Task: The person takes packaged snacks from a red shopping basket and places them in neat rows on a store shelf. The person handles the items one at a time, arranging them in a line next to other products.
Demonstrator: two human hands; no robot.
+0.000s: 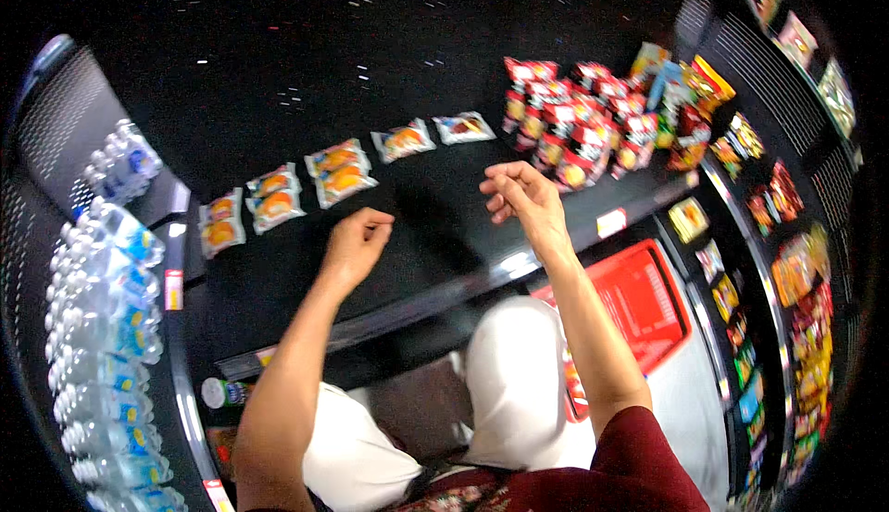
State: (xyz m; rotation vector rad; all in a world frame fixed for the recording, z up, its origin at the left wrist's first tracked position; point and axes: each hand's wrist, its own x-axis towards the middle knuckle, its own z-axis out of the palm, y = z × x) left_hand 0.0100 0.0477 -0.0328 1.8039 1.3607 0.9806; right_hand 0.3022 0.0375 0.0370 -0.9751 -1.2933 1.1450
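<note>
My left hand (358, 245) hovers over the black shelf (424, 234), its fingers curled together and nothing visible in them. Just beyond it lies a row of packaged buns in clear wrappers: a stacked pair (340, 173) is closest, with more stacks (276, 198) to the left. Farther right are a single orange-topped pack (403, 141) and a pack with a dark filling or topping (464, 127). My right hand (524, 199) is also empty, fingers loosely bent and slightly apart. It is held in front of a heap of red snack bags (580, 140), apparently without gripping any.
Water bottles (118, 345) crowd the left shelf. A red shopping basket (635, 304) stands below the shelf edge at right. Side shelves hold more snack packs (809, 359). A lidded canister (223, 392) sits on the lower shelf near my left forearm. Perforated panels (76, 109) flank the shelving.
</note>
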